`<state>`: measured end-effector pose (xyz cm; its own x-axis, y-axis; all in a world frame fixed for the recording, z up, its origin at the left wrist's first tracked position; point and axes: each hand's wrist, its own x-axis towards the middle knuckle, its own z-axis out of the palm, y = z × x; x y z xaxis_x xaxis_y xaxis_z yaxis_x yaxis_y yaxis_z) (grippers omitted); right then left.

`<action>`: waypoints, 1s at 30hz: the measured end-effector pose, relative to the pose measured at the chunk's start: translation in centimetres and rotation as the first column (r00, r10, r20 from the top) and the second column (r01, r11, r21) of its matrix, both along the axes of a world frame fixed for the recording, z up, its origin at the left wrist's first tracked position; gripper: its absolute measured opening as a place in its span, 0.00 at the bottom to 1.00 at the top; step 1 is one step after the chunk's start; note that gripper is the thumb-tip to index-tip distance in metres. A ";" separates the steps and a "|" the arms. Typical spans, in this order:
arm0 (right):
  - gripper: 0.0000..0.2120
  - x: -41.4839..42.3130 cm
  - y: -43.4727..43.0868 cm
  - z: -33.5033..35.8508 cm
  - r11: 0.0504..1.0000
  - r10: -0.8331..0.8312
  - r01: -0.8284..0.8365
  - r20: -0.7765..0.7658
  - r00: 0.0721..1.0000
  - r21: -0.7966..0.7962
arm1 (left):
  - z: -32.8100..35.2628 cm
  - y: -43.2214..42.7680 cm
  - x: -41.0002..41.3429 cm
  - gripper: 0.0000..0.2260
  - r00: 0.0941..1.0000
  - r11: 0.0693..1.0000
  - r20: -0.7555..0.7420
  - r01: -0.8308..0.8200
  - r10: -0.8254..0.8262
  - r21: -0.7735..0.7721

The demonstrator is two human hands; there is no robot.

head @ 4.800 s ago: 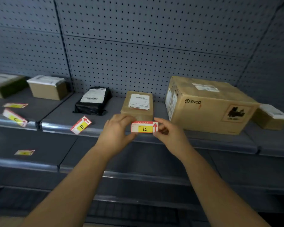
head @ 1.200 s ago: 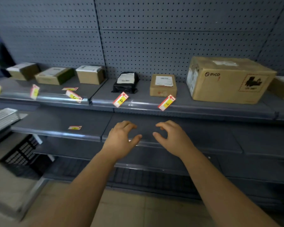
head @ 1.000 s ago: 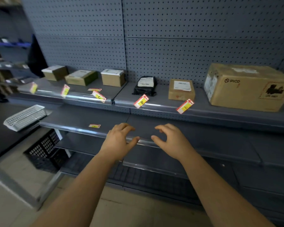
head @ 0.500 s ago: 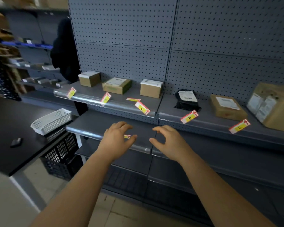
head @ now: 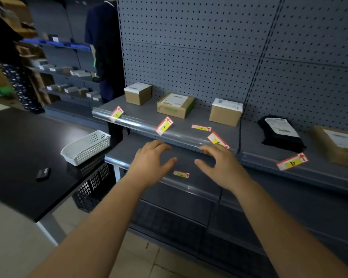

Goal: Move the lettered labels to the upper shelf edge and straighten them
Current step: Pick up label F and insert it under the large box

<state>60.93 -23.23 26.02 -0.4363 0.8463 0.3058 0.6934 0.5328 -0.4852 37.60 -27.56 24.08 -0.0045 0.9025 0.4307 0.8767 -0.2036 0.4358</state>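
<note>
Left hand (head: 149,161) and right hand (head: 221,165) hover over lower shelf (head: 129,151), grips apart, empty. Label G (head: 181,174) flat near lower shelf front edge, between hands. Advice: pinch both ends, lift to upper shelf edge (head: 181,135), set level.

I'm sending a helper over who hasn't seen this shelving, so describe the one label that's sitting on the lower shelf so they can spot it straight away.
Start at the grey pegboard shelving, then drop to the lower shelf, under the one with boxes. The label lies flat near its front edge, between the left hand and right hand. It alone is on this lower level.
</note>
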 end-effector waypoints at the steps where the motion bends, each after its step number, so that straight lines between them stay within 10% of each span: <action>1: 0.20 -0.3 0.8 0.0 1.000 -0.002 0.002 0.002 1.000 0.008 | 0.2 0.8 -0.3 0.18 1.000 1.000 0.002 0.003 -0.003 0.005; 21: 0.22 -0.2 21.6 1.9 0.985 -0.173 0.173 -0.030 0.985 0.011 | 3.9 25.4 0.8 0.17 0.979 0.979 -0.081 0.193 -0.188 0.062; 30: 0.26 -0.5 26.3 0.8 0.956 -0.188 0.222 0.182 0.965 -0.190 | 3.0 29.4 0.6 0.15 0.975 0.976 -0.048 0.216 -0.217 -0.007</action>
<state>60.38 3.10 26.81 -0.2758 0.9597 0.0545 0.8546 0.2708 -0.4431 38.23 1.83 27.03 0.2117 0.8807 0.4238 0.8319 -0.3900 0.3949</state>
